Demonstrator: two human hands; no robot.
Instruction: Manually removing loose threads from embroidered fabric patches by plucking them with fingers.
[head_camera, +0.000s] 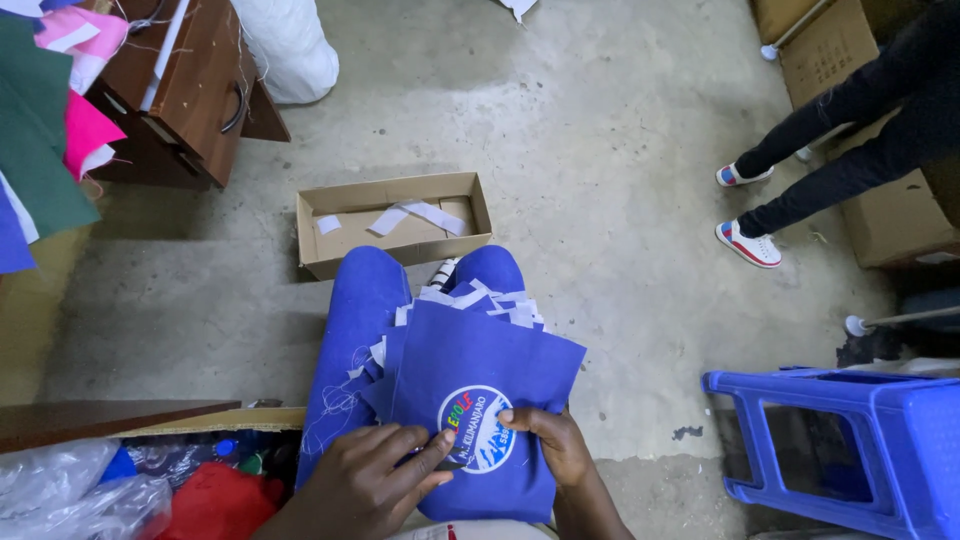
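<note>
Blue fabric piece (490, 375) with round badge (478, 428); both hands (375, 470) pinch it

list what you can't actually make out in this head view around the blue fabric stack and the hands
- Lower pieces of the blue fabric stack: covered by the top piece, count unclear.
- Round badge: both edges hidden by the fingers.
- Left hand and right hand: wrists cut off by the bottom edge.
- Cardboard box: near inside wall hidden by its own rim.
- Other person's legs: body cut off by the right edge.
</note>
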